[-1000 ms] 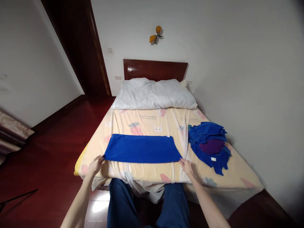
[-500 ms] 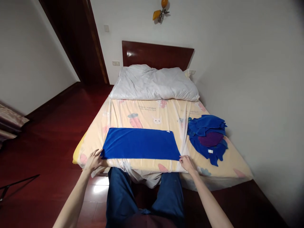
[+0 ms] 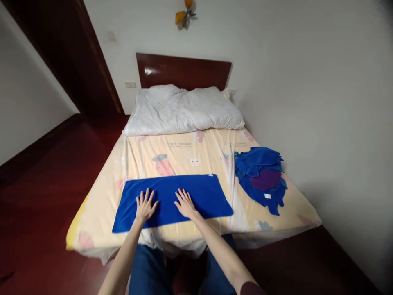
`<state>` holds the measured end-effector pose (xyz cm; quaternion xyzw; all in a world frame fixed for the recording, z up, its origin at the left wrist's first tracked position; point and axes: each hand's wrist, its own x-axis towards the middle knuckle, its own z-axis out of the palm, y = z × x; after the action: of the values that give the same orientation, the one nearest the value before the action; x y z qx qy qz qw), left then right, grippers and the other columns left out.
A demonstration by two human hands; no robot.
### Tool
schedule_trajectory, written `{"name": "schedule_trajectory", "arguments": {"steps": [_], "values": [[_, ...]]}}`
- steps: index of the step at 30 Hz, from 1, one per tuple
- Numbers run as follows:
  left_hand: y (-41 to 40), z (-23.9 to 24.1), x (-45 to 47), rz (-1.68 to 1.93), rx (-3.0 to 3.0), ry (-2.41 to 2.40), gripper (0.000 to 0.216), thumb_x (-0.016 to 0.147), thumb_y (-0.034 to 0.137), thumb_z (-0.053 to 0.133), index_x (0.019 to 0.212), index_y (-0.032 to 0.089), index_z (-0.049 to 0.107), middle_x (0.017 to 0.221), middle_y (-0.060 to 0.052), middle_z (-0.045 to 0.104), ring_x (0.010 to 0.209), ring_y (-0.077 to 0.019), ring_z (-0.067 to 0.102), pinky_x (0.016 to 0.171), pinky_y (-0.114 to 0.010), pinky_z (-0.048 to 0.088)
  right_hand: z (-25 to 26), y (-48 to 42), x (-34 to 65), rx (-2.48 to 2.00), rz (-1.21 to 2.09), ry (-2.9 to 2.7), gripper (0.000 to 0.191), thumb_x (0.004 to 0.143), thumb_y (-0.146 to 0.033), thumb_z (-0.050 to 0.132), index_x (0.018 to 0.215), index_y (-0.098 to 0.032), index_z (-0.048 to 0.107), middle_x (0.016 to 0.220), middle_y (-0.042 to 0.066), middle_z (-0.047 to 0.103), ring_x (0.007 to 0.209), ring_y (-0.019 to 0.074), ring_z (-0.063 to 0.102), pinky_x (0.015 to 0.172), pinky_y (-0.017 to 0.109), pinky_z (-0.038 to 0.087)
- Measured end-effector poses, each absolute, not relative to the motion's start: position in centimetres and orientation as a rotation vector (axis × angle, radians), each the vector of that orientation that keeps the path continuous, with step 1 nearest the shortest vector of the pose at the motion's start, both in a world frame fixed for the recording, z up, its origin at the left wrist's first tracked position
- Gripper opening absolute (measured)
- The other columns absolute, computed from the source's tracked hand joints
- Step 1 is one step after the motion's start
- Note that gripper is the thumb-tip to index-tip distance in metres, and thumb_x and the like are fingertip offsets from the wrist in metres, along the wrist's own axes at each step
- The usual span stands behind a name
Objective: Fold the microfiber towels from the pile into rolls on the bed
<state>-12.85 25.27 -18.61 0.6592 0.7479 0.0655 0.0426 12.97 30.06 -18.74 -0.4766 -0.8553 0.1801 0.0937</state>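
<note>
A folded blue towel [image 3: 208, 194] lies flat across the near end of the bed [image 3: 184, 153], which has a cream sheet printed with cartoons. My left hand [image 3: 144, 205] rests palm down on the towel's left half with its fingers spread. Beside it, my right hand [image 3: 185, 203] lies flat near the towel's middle, fingers also spread. Neither hand holds anything.
A loose heap of blue and purple cloths [image 3: 260, 176] sits on the bed's right side. A white duvet [image 3: 184, 108] is bunched at the dark wooden headboard [image 3: 184, 69]. The white wall runs along the right, red floor and a dark doorway [image 3: 61, 61] lie left.
Both hands have left the towel's near corners and moved inward onto its top, now lying flat. The view has shifted toward the right and closer to the bed.
</note>
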Motion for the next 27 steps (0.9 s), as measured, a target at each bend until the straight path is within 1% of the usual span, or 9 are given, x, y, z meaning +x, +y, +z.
{"name": "schedule_trajectory", "arguments": {"steps": [2,4,7,10,14,19,22,24,27], "values": [[26.4,-19.8,-14.3,0.184,1.911,2.382,0.070,0.093,0.054,0.042,0.154,0.021,0.032,0.164,-0.010,0.020,0.150,-0.0422,0.009,0.116,-0.064,0.014,-20.4,32.0,13.4,-1.477,0.491,-2.477,0.058,0.101,-0.047,0.033,0.154,-0.023,0.032,0.163,0.004,0.020,0.152,0.0268,0.015,0.122,0.051,0.015],[27.6,-20.8,-16.8,0.201,1.815,2.448,0.071,0.093,0.054,0.040,0.154,0.019,0.031,0.163,-0.012,0.022,0.150,-0.0412,0.011,0.117,-0.062,0.015,-21.6,34.4,15.6,-1.591,0.411,-2.382,0.059,0.101,-0.048,0.029,0.154,-0.023,0.033,0.163,0.004,0.019,0.152,0.0266,0.014,0.122,0.052,0.013],[29.3,-21.8,-20.6,0.292,1.794,2.461,0.068,0.093,0.052,0.037,0.153,0.018,0.035,0.161,-0.012,0.029,0.150,-0.0371,0.015,0.118,-0.056,0.020,-22.7,38.1,21.0,-1.848,0.307,-2.191,0.061,0.102,-0.048,0.024,0.154,-0.016,0.031,0.163,0.009,0.021,0.152,0.0256,0.014,0.122,0.050,0.012],[31.1,-22.2,-22.7,0.373,1.844,2.429,0.065,0.093,0.048,0.037,0.151,0.019,0.039,0.157,-0.013,0.036,0.149,-0.0362,0.019,0.117,-0.057,0.023,-23.3,41.4,26.4,-1.978,0.256,-2.093,0.066,0.102,-0.049,0.021,0.155,-0.009,0.027,0.162,0.013,0.023,0.152,0.0242,0.015,0.122,0.046,0.011],[32.8,-22.3,-22.9,0.386,1.763,2.537,0.070,0.093,0.050,0.034,0.151,0.012,0.037,0.160,-0.018,0.028,0.150,-0.0363,0.017,0.118,-0.055,0.022,-24.2,44.8,30.2,-2.028,0.226,-2.019,0.071,0.101,-0.052,0.019,0.154,-0.006,0.025,0.161,0.014,0.026,0.151,0.0225,0.016,0.123,0.043,0.006],[34.1,-22.5,-22.9,0.368,1.712,2.625,0.072,0.094,0.055,0.029,0.152,0.012,0.034,0.161,-0.019,0.024,0.151,-0.0334,0.016,0.120,-0.052,0.019,-25.2,46.8,31.3,-2.039,0.216,-1.941,0.072,0.101,-0.052,0.016,0.153,-0.005,0.028,0.162,0.014,0.024,0.151,0.0219,0.014,0.123,0.043,0.001],[34.7,-22.2,-23.0,0.336,1.685,2.642,0.072,0.095,0.055,0.028,0.153,0.012,0.033,0.161,-0.019,0.023,0.151,-0.0340,0.016,0.120,-0.052,0.019,-25.2,47.1,31.3,-2.043,0.207,-1.944,0.071,0.100,-0.051,0.016,0.152,-0.004,0.031,0.162,0.014,0.023,0.151,0.0222,0.014,0.123,0.043,-0.001],[34.8,-21.7,-22.7,0.302,1.663,2.639,0.071,0.096,0.052,0.029,0.152,0.009,0.033,0.161,-0.021,0.024,0.150,-0.0356,0.017,0.119,-0.054,0.020,-24.9,46.9,30.9,-2.054,0.187,-1.923,0.071,0.100,-0.050,0.015,0.152,-0.004,0.030,0.161,0.015,0.024,0.151,0.0237,0.014,0.122,0.046,-0.001],[33.6,-20.8,-22.0,0.304,1.675,2.605,0.069,0.095,0.047,0.033,0.151,0.006,0.035,0.160,-0.022,0.025,0.150,-0.0365,0.017,0.118,-0.054,0.021,-24.2,45.2,30.0,-2.066,0.073,-1.804,0.071,0.101,-0.047,0.015,0.154,-0.001,0.024,0.160,0.019,0.024,0.151,0.0280,0.013,0.121,0.054,0.002]]}}
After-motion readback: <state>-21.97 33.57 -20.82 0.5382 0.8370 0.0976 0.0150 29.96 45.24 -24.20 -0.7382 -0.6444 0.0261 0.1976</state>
